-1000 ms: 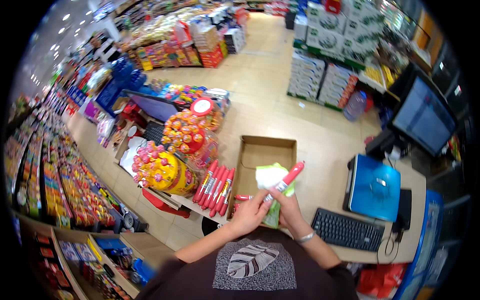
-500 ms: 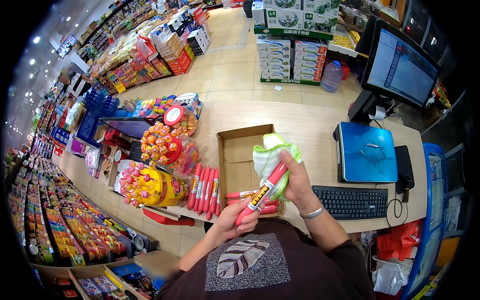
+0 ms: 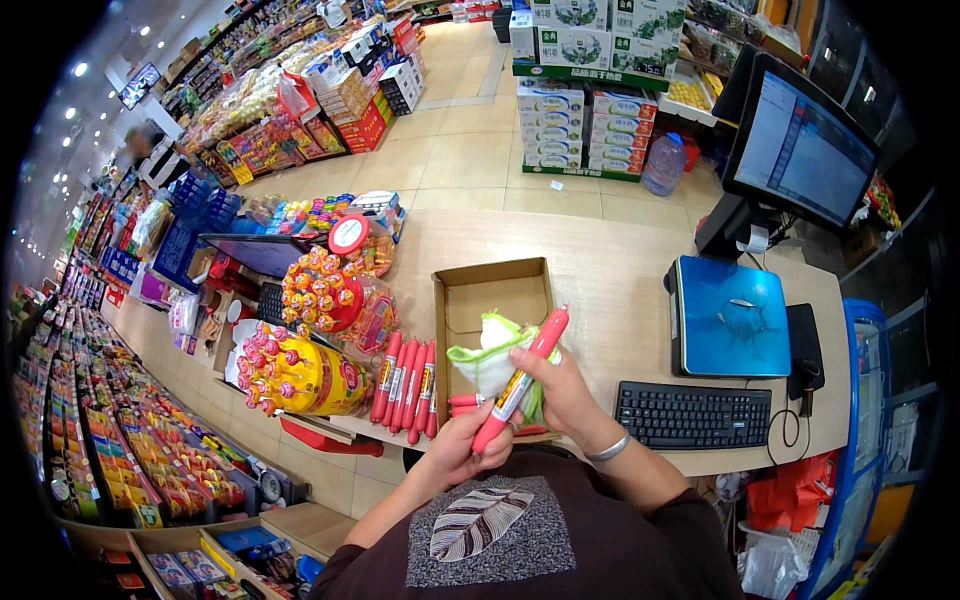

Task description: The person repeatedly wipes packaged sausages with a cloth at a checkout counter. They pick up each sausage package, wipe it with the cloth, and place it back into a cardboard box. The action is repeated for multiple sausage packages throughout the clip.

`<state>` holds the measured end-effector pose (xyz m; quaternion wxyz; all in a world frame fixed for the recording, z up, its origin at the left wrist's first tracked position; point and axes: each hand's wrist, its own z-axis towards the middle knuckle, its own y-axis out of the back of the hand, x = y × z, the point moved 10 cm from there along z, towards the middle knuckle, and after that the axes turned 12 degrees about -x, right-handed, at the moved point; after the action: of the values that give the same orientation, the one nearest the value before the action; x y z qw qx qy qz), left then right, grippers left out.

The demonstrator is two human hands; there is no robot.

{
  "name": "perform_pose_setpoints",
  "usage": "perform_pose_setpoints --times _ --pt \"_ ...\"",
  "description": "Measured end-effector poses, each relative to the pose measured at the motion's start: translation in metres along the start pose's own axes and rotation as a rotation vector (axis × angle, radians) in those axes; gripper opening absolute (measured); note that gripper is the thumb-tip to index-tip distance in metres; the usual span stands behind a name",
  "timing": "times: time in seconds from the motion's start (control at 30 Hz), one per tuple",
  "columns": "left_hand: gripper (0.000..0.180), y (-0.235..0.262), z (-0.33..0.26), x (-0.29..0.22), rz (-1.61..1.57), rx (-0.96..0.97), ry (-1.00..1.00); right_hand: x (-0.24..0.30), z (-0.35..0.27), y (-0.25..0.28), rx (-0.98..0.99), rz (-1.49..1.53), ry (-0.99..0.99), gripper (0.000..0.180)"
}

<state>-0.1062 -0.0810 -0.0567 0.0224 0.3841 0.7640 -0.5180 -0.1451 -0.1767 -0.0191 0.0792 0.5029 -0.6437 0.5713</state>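
Observation:
A red-wrapped sausage (image 3: 549, 335) is held at a slant over the near end of an open cardboard box (image 3: 498, 270). My left hand (image 3: 472, 444) is closed around its lower end. Higher up, my right hand (image 3: 562, 397) grips the same sausage together with a white cloth with green edging (image 3: 482, 367). The cloth hangs to the left of that hand, and its lower part shows beneath the fingers. Inside the box, more red sausages (image 3: 465, 402) are partly hidden by my hands and the cloth. Several similar sausages (image 3: 405, 388) lie side by side left of the box.
Lollipop tubs, one yellow (image 3: 335, 378), stand at the left of the counter (image 3: 610, 290). To the right are a black keyboard (image 3: 692, 414), a blue-topped scale (image 3: 735, 318) and a monitor (image 3: 805, 145). A blue-framed glass cabinet (image 3: 862, 400) borders the counter's right end.
My right hand has shifted down and left along the sausage, whose upper end now sticks out above it. The cloth has swung to the left and lower, over the box.

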Motion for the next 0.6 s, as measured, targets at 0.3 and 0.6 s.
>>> perform_pose_setpoints --times 0.3,0.6 --pt "0.03 0.01 -0.004 -0.024 0.533 -0.261 -0.335 0.027 0.023 0.04 -0.208 0.044 0.158 0.03" --pt "0.038 0.003 -0.01 -0.024 0.178 -0.151 -0.226 0.091 0.043 0.107 -0.371 0.224 0.298 0.036"
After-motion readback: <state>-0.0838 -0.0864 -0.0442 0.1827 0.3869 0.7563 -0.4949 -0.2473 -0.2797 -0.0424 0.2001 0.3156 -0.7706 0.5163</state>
